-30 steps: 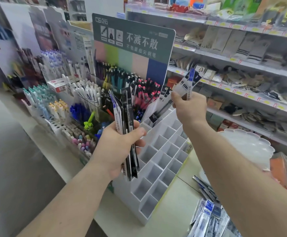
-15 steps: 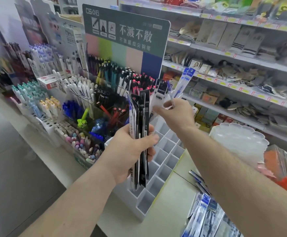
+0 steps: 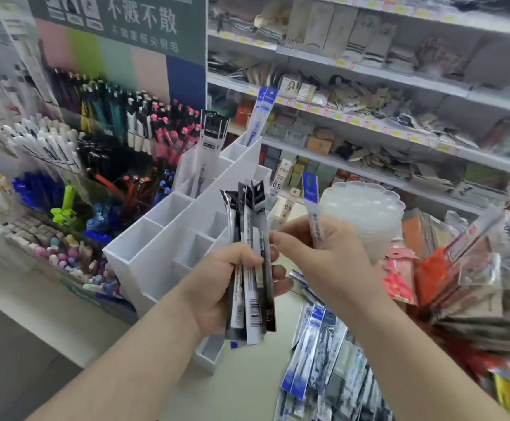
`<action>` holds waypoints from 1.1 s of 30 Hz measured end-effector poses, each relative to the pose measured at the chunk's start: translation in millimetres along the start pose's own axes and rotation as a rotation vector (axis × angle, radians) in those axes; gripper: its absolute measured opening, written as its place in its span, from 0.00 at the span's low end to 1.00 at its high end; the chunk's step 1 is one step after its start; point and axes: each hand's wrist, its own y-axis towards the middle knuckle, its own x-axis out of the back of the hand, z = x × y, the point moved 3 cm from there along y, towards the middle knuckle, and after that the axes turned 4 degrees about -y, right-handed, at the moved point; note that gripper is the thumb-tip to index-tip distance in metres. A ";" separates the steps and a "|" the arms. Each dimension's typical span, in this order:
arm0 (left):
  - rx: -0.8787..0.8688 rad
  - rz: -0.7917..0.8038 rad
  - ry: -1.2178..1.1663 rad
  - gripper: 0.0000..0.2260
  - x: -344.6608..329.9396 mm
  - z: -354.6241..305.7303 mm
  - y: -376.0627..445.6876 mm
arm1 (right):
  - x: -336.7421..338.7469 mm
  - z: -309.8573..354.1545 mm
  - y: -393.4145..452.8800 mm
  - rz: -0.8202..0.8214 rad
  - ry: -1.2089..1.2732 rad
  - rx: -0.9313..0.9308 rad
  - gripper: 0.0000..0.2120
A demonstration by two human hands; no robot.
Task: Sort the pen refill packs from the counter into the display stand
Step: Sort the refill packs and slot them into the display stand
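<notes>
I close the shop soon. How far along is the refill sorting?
Early. Done: a blue-topped pack and black-topped packs stand in the white display stand. In hand: left hand grips a bundle; right hand holds one blue pack. Left: a pile on the counter.

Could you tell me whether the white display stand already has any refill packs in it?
Yes, a black pack and a blue pack stand upright in rear compartments of the stand.
</notes>
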 end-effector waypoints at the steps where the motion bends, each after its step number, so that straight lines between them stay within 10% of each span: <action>1: 0.010 0.019 0.007 0.19 -1.8 4.1 3.1 | 2.7 -5.7 -3.1 -0.008 -0.003 -0.035 0.04; 11: -0.041 0.009 0.460 0.15 -21.1 31.6 18.2 | 24.0 -39.7 -23.1 -0.035 -0.064 -0.281 0.12; 18: 0.033 -0.048 0.350 0.14 -10.7 33.2 22.6 | 46.6 -60.8 -32.7 -0.254 0.265 -0.509 0.10; 22: 0.045 -0.130 0.338 0.09 -9.7 39.2 26.4 | 41.8 -59.3 -38.5 -0.217 0.346 -0.459 0.13; 27: -0.196 -0.394 1.036 0.14 1.7 37.4 32.0 | 26.7 -53.7 -37.5 -0.117 0.266 -0.273 0.19; 33: -0.267 -0.228 1.135 0.20 -2.7 49.2 28.3 | 0.7 -60.7 -34.2 -0.148 0.225 -0.261 0.06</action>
